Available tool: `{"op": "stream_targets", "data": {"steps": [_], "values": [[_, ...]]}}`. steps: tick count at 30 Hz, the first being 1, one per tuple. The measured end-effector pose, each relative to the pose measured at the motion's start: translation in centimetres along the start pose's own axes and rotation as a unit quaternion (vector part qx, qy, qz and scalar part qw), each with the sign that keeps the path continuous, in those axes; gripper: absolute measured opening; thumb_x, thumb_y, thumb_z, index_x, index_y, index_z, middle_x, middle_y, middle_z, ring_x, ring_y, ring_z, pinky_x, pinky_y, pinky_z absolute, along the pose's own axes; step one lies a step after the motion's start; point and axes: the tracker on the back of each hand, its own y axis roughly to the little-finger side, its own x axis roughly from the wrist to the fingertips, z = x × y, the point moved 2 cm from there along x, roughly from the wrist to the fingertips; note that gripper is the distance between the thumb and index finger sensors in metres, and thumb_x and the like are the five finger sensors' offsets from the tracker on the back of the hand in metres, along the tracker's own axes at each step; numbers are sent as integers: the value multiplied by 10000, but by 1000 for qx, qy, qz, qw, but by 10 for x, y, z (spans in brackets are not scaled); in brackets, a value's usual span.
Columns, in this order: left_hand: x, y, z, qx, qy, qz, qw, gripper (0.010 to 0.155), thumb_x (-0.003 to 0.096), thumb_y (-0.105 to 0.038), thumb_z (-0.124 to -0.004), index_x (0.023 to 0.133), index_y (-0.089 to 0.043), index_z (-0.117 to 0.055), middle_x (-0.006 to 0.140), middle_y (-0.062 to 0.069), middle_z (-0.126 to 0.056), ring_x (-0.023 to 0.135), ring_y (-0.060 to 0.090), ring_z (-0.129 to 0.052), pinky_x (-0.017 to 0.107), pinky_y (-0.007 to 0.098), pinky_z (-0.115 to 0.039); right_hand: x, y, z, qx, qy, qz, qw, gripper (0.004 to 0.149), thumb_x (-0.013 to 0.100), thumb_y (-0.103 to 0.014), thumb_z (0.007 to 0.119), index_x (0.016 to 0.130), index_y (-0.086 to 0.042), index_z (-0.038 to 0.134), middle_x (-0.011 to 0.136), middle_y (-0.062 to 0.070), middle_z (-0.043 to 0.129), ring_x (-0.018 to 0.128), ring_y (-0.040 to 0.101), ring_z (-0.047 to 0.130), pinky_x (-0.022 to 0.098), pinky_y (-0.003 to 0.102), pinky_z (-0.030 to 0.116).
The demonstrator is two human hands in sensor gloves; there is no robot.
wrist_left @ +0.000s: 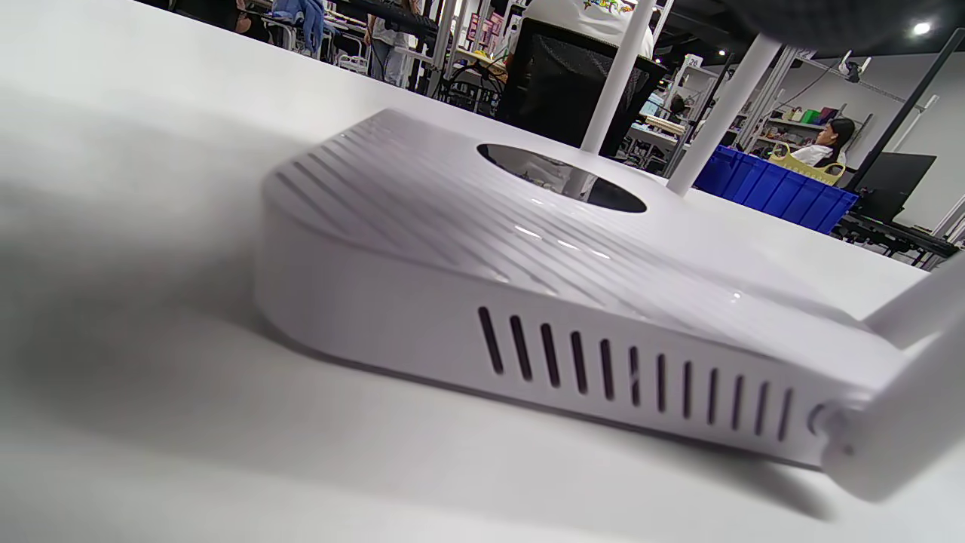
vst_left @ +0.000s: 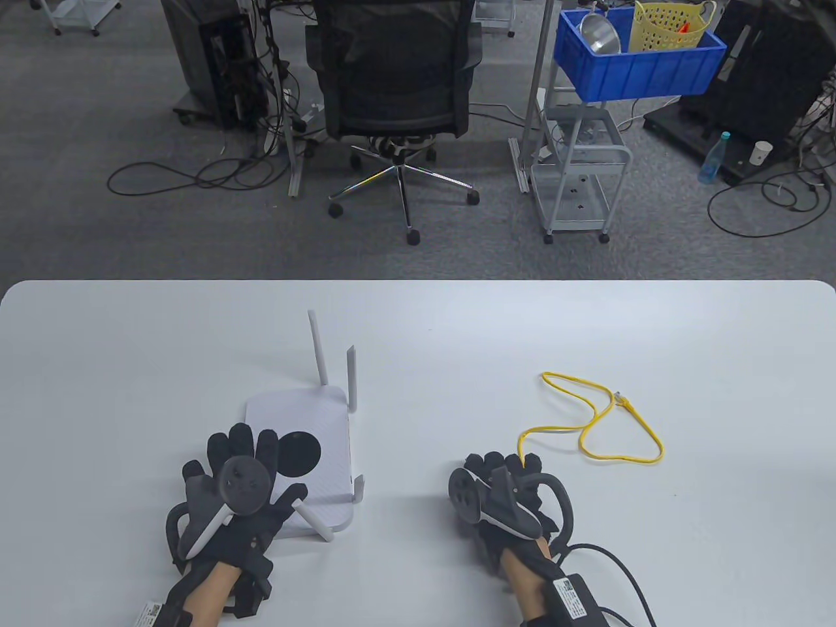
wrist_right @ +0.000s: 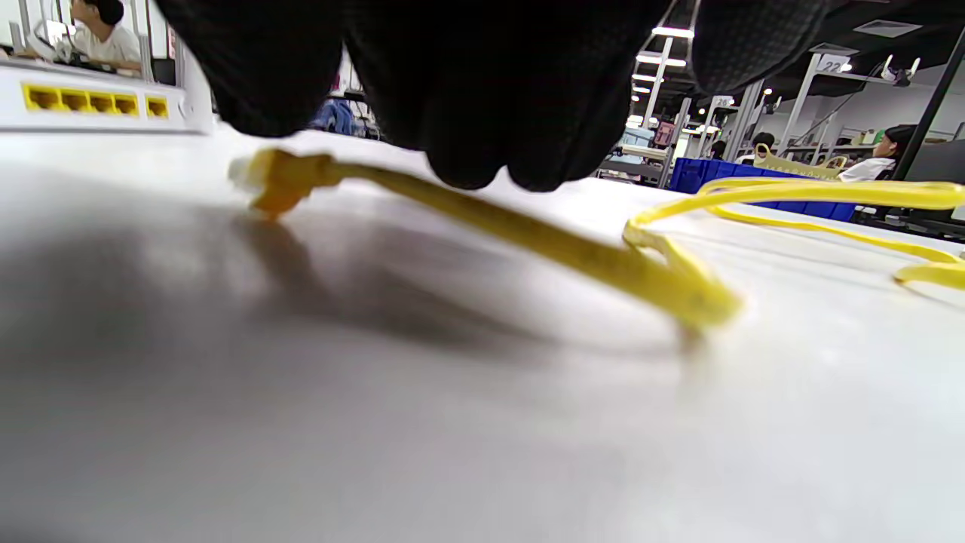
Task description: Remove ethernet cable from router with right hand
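Left hand rests flat on the white router; right hand grips the unplugged yellow ethernet cable, whose loops could snag if dragged.

Right wrist view: small hanging sign on a background rack reads "22"; another small sign further back reads "26". Table view: white tag at the left wrist and label on the black box at the right wrist both carry print, too small to read. Left wrist view: colourful print on a background shirt, unreadable.
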Motion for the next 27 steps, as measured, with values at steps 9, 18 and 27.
{"op": "stream_targets", "data": {"steps": [9, 18, 27], "values": [[0, -1, 1, 0, -5, -4, 1000, 858, 427, -683, -606, 1109, -378, -183, 1192, 49, 59, 1043, 341, 122, 660, 614, 61, -9, 1, -23, 49, 40, -18, 998, 868, 508, -624, 562, 1184, -161, 273, 1207, 331, 265, 1055, 617, 250, 672, 791, 222], [0, 0, 2, -4, -4, -3, 1000, 857, 429, -684, -605, 1109, -377, -184, 1192, 52, 59, 1043, 342, 121, 660, 616, 59, -9, -1, -22, 45, 30, -23, 998, 911, 471, -660, 498, 1166, -172, 168, 1177, 352, 142, 1021, 622, 167, 664, 782, 184], [0, 0, 0, -1, 1, -2, 1000, 857, 429, -683, -606, 1109, -375, -186, 1193, 56, 54, 1043, 347, 117, 661, 617, 54, -8, -3, -17, 41, 9, -23, 999, 924, 472, -660, 500, 1163, -149, 161, 1171, 363, 139, 1020, 627, 173, 662, 790, 196]]}}
